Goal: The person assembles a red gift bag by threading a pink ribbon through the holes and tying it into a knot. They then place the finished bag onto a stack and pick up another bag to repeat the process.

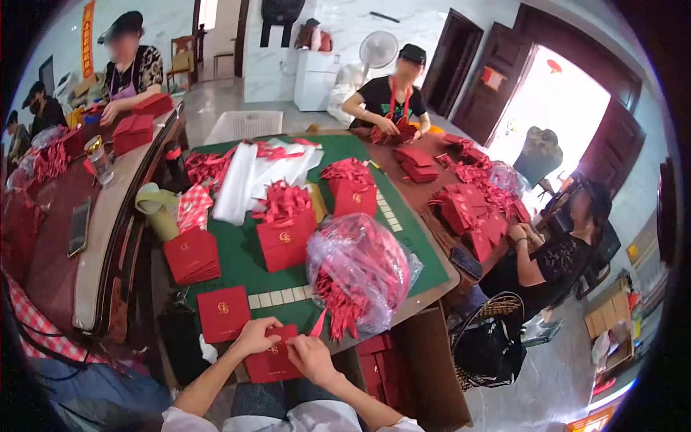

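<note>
My left hand (256, 337) grips the upper left edge of a red card or bag (272, 366) with gold lettering, held over my lap at the table's front edge. Pinched in my right hand (314, 360) is a red ribbon (319, 322) that rises above the fingers, at the upper right of the same red piece. Another red piece (223, 314) lies flat to the left. A clear plastic bag (360, 266) full of red ribbons sits just beyond my right hand. Farther back stand red stacks topped with ribbons (286, 243).
The green table (291, 301) also bears a white plastic sheet (248, 180) and a red stack (191, 256). A cardboard box (432, 367) is at the lower right. People work at the right (568, 252), across (403, 93) and at the left table (133, 68).
</note>
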The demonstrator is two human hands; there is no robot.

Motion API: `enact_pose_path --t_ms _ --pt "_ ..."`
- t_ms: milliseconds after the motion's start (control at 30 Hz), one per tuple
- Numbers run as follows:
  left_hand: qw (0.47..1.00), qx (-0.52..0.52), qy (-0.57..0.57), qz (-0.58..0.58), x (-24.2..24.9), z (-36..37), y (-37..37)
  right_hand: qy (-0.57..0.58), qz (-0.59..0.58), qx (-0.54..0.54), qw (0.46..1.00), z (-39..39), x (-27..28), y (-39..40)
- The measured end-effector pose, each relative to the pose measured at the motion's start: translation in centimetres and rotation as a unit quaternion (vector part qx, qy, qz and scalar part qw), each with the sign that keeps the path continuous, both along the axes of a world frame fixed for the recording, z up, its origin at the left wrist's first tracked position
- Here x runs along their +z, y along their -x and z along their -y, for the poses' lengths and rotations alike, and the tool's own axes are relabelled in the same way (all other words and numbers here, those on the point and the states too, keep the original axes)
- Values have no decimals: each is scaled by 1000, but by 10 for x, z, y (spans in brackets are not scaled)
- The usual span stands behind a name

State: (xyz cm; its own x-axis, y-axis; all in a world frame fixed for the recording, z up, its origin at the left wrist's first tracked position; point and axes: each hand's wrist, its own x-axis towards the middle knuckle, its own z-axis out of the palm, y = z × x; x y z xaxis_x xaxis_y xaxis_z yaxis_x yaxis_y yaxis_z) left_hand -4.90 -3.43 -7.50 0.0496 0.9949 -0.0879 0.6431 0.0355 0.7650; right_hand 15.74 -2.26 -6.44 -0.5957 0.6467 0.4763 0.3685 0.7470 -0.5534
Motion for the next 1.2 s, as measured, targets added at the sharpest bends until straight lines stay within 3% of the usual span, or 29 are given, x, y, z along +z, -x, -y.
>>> enact_pose_path --t_ms 67,167,367,533,600,767,833,967,1067,1200 --pt "1000 13 23 13 11 0 -2 73 13 -40 996 -4 -13 6" --pt "999 27 8 43 -13 -2 0 87 -54 -48 994 -10 -31 11" --pt "992 43 57 102 -5 -5 -2 95 -45 -80 991 -9 -16 13" --pt "995 57 2 77 -8 -8 -7 66 -23 -94 993 -15 -13 17" --pt "996 66 -65 1 -3 -3 -14 110 -31 -86 990 -16 -13 17" --pt "992 119 -47 -13 19 2 -24 129 -11 -129 983 -15 -16 19" --pt "995 88 -55 11 3 1 -17 124 -5 -129 984 -15 -24 18" --pt "998 40 -13 40 21 2 -12 120 -48 -100 987 -10 -19 13" --pt "998 12 -9 56 38 5 -11 151 -58 -91 983 -5 -12 12" --pt "994 7 33 102 24 7 1 198 -117 -92 969 1 -2 5"
